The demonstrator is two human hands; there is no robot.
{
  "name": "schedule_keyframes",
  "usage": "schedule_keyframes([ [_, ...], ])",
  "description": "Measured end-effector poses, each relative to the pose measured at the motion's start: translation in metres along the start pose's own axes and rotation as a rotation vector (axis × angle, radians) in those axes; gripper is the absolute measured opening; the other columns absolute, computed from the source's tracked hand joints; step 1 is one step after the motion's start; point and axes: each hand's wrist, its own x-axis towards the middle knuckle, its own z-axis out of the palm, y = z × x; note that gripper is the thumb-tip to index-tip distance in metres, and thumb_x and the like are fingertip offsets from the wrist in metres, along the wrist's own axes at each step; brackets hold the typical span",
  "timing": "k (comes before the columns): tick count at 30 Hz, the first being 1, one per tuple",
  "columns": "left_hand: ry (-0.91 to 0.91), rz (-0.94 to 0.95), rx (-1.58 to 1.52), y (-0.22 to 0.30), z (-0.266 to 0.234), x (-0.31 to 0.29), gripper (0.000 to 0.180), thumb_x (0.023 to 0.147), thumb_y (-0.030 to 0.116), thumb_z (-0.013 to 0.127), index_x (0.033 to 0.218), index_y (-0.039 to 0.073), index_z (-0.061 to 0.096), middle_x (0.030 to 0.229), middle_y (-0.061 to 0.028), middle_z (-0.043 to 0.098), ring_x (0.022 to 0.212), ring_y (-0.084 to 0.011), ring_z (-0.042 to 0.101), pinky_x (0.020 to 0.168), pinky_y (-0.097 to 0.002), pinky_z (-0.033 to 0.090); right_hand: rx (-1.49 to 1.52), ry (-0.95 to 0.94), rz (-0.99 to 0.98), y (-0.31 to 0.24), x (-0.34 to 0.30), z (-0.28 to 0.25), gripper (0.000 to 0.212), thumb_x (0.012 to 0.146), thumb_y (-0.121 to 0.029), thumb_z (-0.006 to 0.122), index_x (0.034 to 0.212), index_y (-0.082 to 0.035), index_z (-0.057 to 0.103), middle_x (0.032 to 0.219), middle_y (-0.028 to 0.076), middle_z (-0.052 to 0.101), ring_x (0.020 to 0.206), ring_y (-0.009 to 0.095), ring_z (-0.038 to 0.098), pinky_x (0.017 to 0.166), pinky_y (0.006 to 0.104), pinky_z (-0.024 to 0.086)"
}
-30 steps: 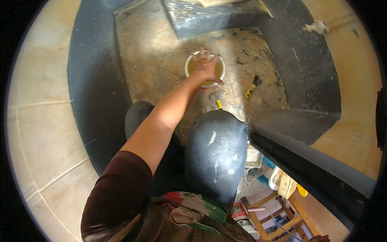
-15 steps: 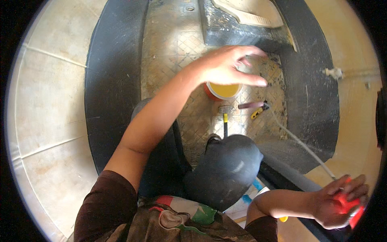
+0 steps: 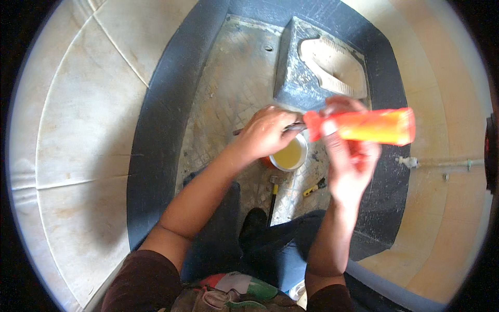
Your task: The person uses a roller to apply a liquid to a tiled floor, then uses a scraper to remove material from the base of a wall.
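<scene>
Red-orange wrapper [image 3: 375, 126], any print blurred, sits in right fingers [image 3: 338, 149].

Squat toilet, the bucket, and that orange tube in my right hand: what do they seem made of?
Squat toilet: probably glazed ceramic, off-white with moulded ridges. Bucket: likely smooth plastic, given its pale, even rim. Orange tube: glossy, perhaps plastic film, since bright highlights cross it; its inside is hidden.

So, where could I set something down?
The tiled floor looks bare between the dark left wall band and toilet step, by the drain hole. Crowded: around the bucket, with a black-handled tool and yellow tool beside it, the left hand above.
</scene>
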Motion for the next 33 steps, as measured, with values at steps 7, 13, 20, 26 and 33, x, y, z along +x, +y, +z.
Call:
schedule_keyframes([
  [7,-0.459,0.005,0.046,-0.078,0.031,-0.045,0.039,0.094,0.031,0.053,0.125,0.013,0.067,0.093,-0.0127,0.073,0.090,-0.0329,0.070,0.099,-0.0494,0.045,0.550,-0.218,0.910,0.046,-0.093,-0.021,0.054,0.093,-0.015,0.060,0.142,0.004,0.047,0.144,0.020,0.051,0.129,0.031,0.054,0.110,0.0459,0.040],
  [13,-0.841,0.066,0.308,-0.073,0.055,-0.074,0.039,0.095,0.033,0.051,0.130,0.019,0.064,0.086,-0.0106,0.072,0.089,-0.0320,0.070,0.103,-0.0497,0.042,0.883,-0.087,1.480,0.024,-0.117,-0.022,0.053,0.090,-0.015,0.059,0.138,0.000,0.043,0.128,0.024,0.059,0.109,0.036,0.065,0.090,0.0553,0.055],
  [20,-0.813,0.164,0.347,-0.071,0.074,-0.077,0.056,0.084,0.031,0.070,0.137,0.018,0.056,0.110,-0.0162,0.068,0.109,-0.0319,0.065,0.105,-0.0511,0.041,0.479,-0.145,1.675,0.051,-0.161,-0.010,0.055,0.093,-0.019,0.062,0.140,-0.005,0.038,0.120,0.021,0.063,0.095,0.032,0.069,0.074,0.0460,0.057],
  [26,-0.702,-0.368,0.395,-0.099,0.005,-0.075,0.082,0.073,0.033,0.084,0.144,0.016,0.047,0.138,-0.0183,0.055,0.123,-0.0363,0.056,0.105,-0.0496,0.042,-0.611,-0.764,1.136,0.005,-0.191,0.007,0.073,0.098,-0.016,0.048,0.156,-0.001,0.007,0.106,0.036,0.060,0.090,0.055,0.063,0.087,0.0567,0.050],
  [33,-0.475,-0.560,0.198,-0.117,-0.037,-0.089,0.081,0.079,0.036,0.080,0.147,0.013,0.044,0.137,-0.0210,0.057,0.121,-0.0388,0.058,0.104,-0.0459,0.045,-0.826,-0.890,1.177,0.037,-0.202,0.068,0.077,0.088,-0.008,0.052,0.150,0.012,0.011,0.088,0.035,0.064,0.080,0.052,0.066,0.076,0.0573,0.053],
])
